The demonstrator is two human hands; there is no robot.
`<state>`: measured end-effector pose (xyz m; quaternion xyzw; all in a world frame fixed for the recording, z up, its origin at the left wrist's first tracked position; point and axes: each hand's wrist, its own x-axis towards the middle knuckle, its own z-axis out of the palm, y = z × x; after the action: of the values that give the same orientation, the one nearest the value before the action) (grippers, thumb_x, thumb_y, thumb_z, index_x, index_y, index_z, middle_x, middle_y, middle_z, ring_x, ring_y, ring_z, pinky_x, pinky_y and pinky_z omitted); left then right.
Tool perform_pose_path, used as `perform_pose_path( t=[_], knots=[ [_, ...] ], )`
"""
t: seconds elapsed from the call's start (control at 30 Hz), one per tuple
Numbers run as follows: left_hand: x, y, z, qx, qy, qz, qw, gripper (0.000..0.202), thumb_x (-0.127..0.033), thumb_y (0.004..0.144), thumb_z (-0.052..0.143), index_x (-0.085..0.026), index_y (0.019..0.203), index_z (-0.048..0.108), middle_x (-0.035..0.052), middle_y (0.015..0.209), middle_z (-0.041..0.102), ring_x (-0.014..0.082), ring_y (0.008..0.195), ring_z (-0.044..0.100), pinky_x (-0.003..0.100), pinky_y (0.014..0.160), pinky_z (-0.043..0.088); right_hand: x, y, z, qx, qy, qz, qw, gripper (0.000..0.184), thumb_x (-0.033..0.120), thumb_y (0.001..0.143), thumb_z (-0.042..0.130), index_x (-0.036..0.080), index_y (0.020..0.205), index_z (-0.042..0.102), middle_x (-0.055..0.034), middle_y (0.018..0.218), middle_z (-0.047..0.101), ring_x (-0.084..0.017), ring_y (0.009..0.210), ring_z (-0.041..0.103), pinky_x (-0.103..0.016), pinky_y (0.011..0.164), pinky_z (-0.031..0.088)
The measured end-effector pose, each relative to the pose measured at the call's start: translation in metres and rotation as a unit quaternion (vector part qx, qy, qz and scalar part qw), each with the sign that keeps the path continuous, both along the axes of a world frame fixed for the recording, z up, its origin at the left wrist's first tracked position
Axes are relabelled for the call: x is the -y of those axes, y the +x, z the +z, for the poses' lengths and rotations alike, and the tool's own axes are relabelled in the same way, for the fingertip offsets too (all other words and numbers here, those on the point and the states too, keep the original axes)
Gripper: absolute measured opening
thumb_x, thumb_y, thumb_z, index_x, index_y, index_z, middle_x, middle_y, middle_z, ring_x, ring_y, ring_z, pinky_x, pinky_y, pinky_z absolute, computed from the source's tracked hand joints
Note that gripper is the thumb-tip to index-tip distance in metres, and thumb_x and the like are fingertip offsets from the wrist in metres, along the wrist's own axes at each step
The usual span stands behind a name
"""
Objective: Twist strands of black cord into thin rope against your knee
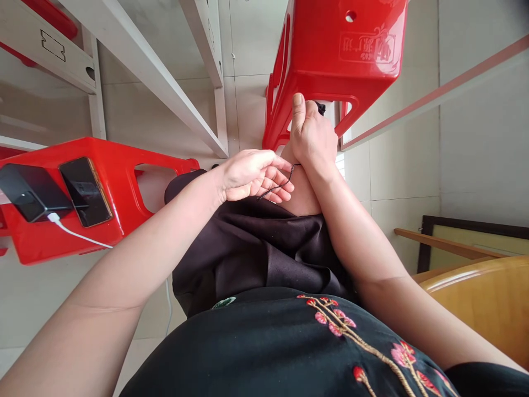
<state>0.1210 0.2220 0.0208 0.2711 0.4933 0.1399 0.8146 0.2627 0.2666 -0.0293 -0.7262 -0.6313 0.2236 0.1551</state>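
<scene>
A thin black braided cord (276, 188) runs across the fingers of my left hand (258, 176). Its upper part sits at the tips of my left thumb and index finger, closed together, while the other fingers curl loosely below. From there the cord passes toward my right wrist, where it goes out of sight. My right hand (314, 132) rests over my bare knee with thumb up and fingers folded; what they hold is hidden. A small black bit (321, 108) shows just past its knuckles. Dark trousers or a skirt (264, 248) cover my lap.
A tall red plastic stool (347, 44) stands right ahead of my hands. On the left, another red stool (124, 193) carries a phone (86, 192) and a black box-like device (35, 192) with a white cable (78, 234). White table legs (152, 71) and a wooden chair (483, 303) flank me.
</scene>
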Motion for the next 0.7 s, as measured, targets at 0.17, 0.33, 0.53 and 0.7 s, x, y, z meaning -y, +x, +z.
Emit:
perform_pose_path(
  t=[0.17,0.33,0.53,0.7],
  knots=[
    [0.000,0.007,-0.005,-0.081,0.071,0.007,0.994,0.025,-0.037,0.076,0.064,-0.011,0.075,0.061,0.0091,0.068,0.064,0.0170,0.060,0.063,0.033,0.061,0.050,0.000,0.001,-0.001,-0.018,-0.003,-0.005,1.000,0.071,0.066,0.086,0.000,0.024,0.106,0.053,-0.0115,0.093,0.063,-0.030,0.104,0.054,-0.049,0.082,0.042],
    [0.001,0.016,-0.015,-0.135,0.164,0.012,0.977,0.009,-0.009,0.071,0.066,-0.013,0.076,0.059,0.0019,0.067,0.060,0.0077,0.057,0.055,0.025,0.059,0.044,0.001,0.001,0.002,-0.018,-0.008,-0.010,1.000,0.069,0.065,0.087,-0.001,0.025,0.106,0.052,-0.0110,0.095,0.063,-0.029,0.101,0.056,-0.047,0.081,0.043],
    [0.001,0.025,-0.018,-0.199,0.292,-0.003,0.935,0.006,-0.019,0.076,0.060,-0.014,0.072,0.061,0.0013,0.066,0.057,0.0100,0.060,0.051,0.026,0.060,0.041,0.002,0.001,0.003,-0.031,0.017,-0.016,0.999,0.073,0.066,0.084,-0.008,0.025,0.107,0.049,-0.0084,0.096,0.063,-0.027,0.099,0.058,-0.044,0.079,0.045],
    [0.002,0.031,-0.014,-0.254,0.359,-0.018,0.898,0.009,-0.024,0.070,0.065,-0.014,0.071,0.065,0.0011,0.065,0.059,0.0129,0.068,0.052,0.026,0.066,0.040,0.002,0.004,0.000,-0.063,0.023,-0.007,0.998,0.072,0.066,0.085,-0.006,0.027,0.112,0.048,-0.0084,0.100,0.064,-0.029,0.102,0.059,-0.047,0.080,0.046]
  ],
)
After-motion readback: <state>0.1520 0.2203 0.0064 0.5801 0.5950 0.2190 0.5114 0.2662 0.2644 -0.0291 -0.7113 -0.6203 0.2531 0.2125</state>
